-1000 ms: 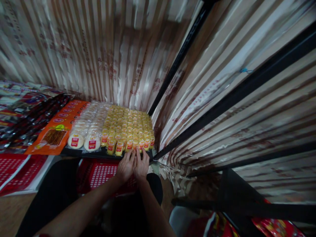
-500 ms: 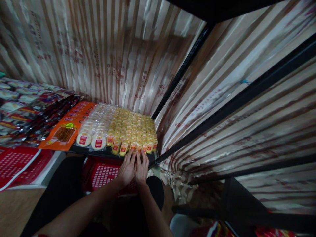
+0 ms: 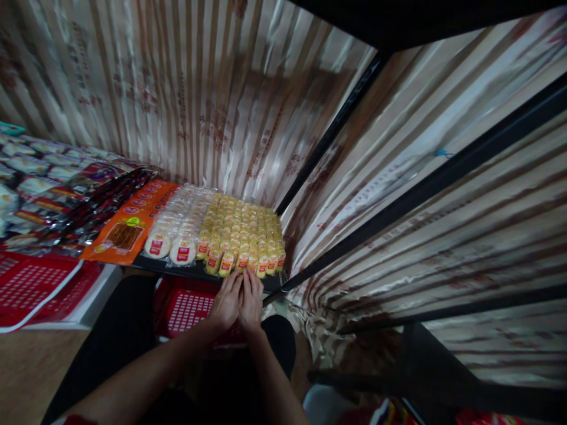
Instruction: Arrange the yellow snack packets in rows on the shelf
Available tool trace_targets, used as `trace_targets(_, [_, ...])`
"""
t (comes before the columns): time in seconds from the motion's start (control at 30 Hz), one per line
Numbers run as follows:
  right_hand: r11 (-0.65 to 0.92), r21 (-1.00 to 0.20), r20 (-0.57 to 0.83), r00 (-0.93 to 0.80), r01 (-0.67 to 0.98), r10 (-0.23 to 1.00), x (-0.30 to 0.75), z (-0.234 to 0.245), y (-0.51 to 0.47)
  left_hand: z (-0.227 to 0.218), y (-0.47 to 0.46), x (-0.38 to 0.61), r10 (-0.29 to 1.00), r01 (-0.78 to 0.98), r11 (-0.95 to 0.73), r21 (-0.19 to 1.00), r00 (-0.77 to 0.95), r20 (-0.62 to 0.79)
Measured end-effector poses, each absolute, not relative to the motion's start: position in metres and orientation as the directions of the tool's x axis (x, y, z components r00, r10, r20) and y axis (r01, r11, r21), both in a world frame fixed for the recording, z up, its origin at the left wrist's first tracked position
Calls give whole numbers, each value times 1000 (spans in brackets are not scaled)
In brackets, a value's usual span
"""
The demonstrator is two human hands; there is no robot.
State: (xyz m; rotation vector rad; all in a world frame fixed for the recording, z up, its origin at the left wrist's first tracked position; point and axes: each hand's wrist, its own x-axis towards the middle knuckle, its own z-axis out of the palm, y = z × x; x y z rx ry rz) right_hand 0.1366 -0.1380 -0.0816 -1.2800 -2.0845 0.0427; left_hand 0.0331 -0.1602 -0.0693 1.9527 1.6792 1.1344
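Rows of small yellow packaged snacks (image 3: 241, 230) with red labels fill the right part of a low dark shelf (image 3: 177, 270). My left hand (image 3: 227, 304) and my right hand (image 3: 251, 300) lie side by side at the shelf's front edge, fingers stretched forward and pressed together. Their fingertips touch the front row of yellow packs. Nothing is held in either hand as far as I can see. Round white packaged cakes (image 3: 177, 227) with red labels sit just left of the yellow packs.
An orange snack packet (image 3: 126, 230) and dark glossy packets (image 3: 66, 200) lie further left. A red plastic basket (image 3: 186, 307) stands below the shelf, another red basket (image 3: 31, 286) at the left. Striped curtain cloth (image 3: 221, 94) and black frame bars (image 3: 416, 195) close in the back and right.
The view has drifted, so the shelf and packs appear shifted right and slightly down. My hands stay together at the front row of yellow packs.
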Motion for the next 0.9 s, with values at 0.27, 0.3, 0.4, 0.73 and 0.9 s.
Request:
trace_targets(0.27, [538,-428,438,-354,726,826,98,-76,-150,-76,-183,4,895,731,-133,670,-202,397])
trace_targets(0.3, [532,-430,427,-355,729,832,95,-75,-151,-75,-184,0,890,735,-115,669,-223,399])
trace_targets(0.4, [517,-430,408,-352,740,842,87,-71,-152,-73,-183,-10,885,735,-75,674,-261,384])
trace_targets(0.73, [464,-447,405,-290,765,867,74,-70,-147,-75,-166,-27,879,745,-171,645,-180,441])
trace_targets(0.9, [477,-447,427,-288,757,857,72,-71,-143,-76,-160,-31,870,783,-220,582,-113,480])
